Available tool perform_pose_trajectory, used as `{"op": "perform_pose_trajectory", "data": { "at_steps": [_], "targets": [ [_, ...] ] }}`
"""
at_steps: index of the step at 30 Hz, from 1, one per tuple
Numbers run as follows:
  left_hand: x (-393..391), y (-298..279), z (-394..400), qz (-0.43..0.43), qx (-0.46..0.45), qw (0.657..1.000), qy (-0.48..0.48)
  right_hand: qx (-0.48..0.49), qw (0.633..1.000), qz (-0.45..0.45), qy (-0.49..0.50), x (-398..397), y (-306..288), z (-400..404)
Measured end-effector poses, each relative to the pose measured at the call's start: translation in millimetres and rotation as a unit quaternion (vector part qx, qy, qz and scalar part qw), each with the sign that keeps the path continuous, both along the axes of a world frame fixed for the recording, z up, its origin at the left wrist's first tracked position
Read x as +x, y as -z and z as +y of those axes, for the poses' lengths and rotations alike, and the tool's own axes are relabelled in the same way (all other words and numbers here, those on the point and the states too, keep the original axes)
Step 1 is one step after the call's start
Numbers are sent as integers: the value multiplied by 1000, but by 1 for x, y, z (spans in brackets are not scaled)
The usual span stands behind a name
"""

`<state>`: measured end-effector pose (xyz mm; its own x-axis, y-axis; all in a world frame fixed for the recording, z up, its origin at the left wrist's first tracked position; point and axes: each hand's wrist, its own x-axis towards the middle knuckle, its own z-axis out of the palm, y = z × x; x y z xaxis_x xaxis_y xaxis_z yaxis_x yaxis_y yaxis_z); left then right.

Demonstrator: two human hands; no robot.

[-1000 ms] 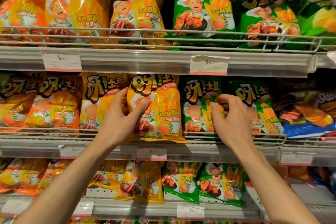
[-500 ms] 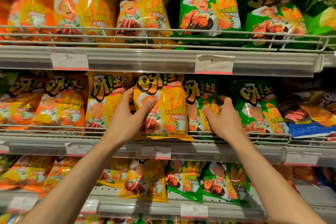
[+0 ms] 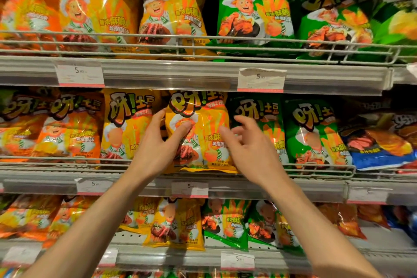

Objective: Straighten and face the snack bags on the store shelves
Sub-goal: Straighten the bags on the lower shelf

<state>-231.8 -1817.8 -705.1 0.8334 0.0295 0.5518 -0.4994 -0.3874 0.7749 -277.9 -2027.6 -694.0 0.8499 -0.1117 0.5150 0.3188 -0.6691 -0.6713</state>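
Store shelves (image 3: 203, 187) of snack bags. Left hand (image 3: 158, 144) pinching yellow bag (image 3: 203, 133), fingers hidden behind it; right hand (image 3: 255, 149) spread, fingertips blurred.

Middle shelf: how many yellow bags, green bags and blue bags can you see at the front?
Yellow snack bags: 2
Green snack bags: 2
Blue snack bag: 1
Total: 5
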Motion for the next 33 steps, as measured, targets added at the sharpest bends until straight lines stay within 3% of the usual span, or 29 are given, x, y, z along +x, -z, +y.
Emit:
{"op": "perform_pose_trajectory", "data": {
  "at_steps": [5,7,10,12,16,23,28,33],
  "targets": [
    [2,2,14,-13,76,997,-1,141,982,90,-86,17,9,27],
    [-2,0,34,-84,133,986,-60,163,979,93,-80,24,7,23],
    [5,1,67,-239,238,923,-187,172,978,96,-66,34,-4,16],
    [18,7,79,-228,285,902,-229,182,976,103,-67,42,-10,17],
    [38,23,83,-154,340,899,-231,128,986,98,-46,61,-9,36],
    [45,29,82,-175,335,898,-227,-39,986,163,-17,77,11,56],
    [44,30,78,-184,341,889,-243,-182,982,15,39,59,19,61],
    [45,32,76,-178,365,872,-272,-278,958,53,40,65,29,75]
  ]
}}
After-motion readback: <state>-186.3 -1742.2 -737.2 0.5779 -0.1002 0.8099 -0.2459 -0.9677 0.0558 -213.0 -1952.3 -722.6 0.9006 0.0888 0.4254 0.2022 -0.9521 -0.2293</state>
